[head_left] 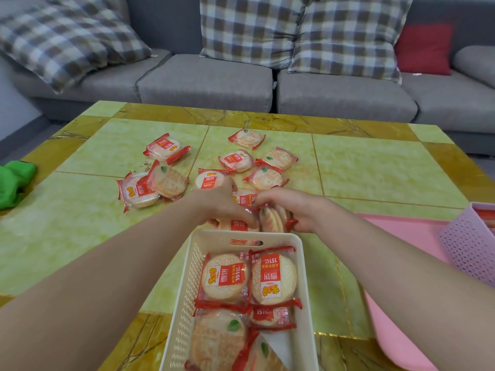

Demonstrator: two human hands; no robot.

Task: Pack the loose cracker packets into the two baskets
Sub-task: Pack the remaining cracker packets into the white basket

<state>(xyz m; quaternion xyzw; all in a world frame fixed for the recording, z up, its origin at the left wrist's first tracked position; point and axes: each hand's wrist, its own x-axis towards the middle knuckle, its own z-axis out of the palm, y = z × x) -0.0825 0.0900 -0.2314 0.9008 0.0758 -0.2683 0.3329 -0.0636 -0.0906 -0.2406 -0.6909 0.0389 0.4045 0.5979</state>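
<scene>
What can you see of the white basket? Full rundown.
The white basket is a rectangular, plastic-looking bin with perforated side walls, a solid rounded rim and a slot handle in its far end. It sits upright on the green-tiled table, nearest the camera, its near end cut off by the frame. Cracker packets lie flat inside. Neither hand clearly touches it.

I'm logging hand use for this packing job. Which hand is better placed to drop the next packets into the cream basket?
Probably the right hand: it grips a stack of packets just beyond the cream basket's far rim. The left hand rests on flat packets on the table.
</scene>
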